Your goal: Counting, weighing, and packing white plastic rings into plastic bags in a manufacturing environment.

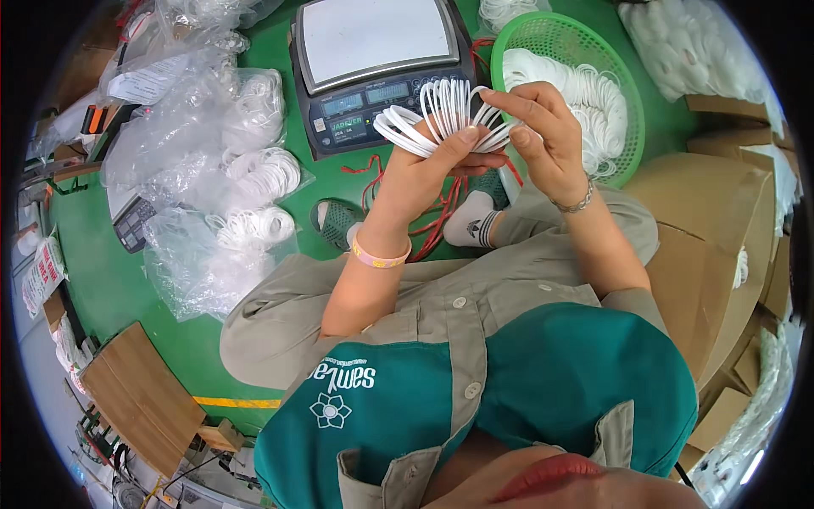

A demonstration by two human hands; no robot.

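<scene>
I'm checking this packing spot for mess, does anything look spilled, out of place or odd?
Nothing looks damaged. The left hand and right hand fan out a bunch of white rings. Loose red cords trail across the green floor by the feet, and clear bags of rings lie heaped beside the scale.

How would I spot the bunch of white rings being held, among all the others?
Start at the grey scale on the green floor. Just below it, the left hand and right hand hold the fanned white rings; the others lie in a basket or bags.
</scene>
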